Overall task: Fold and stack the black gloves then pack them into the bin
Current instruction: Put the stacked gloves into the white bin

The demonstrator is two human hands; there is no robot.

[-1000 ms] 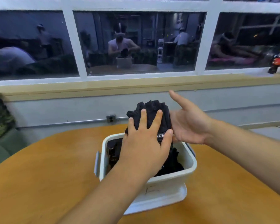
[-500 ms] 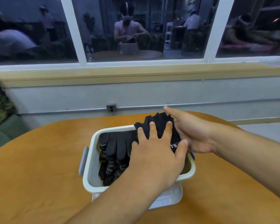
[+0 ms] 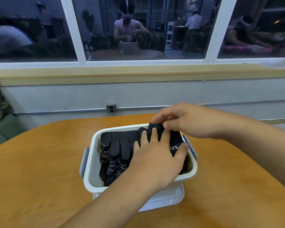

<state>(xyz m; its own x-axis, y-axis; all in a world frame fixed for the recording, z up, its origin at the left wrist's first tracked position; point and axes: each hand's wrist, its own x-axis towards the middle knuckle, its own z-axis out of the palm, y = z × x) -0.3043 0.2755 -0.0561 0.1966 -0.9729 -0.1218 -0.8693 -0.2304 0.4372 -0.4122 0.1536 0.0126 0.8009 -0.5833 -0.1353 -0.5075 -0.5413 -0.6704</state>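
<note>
Left hand [image 3: 156, 160] lies flat, fingers spread; right hand [image 3: 192, 122] curls, fingertips pinched together.

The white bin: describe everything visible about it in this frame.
The white bin looks like plastic, rectangular with rounded corners and a thick rim, grey latch handles on its left and right sides. It stands upright on the wooden table, apparently on its own lid. Black gloves nearly fill it. The left hand presses them down inside; the right hand pinches glove fabric at the far rim.
</note>
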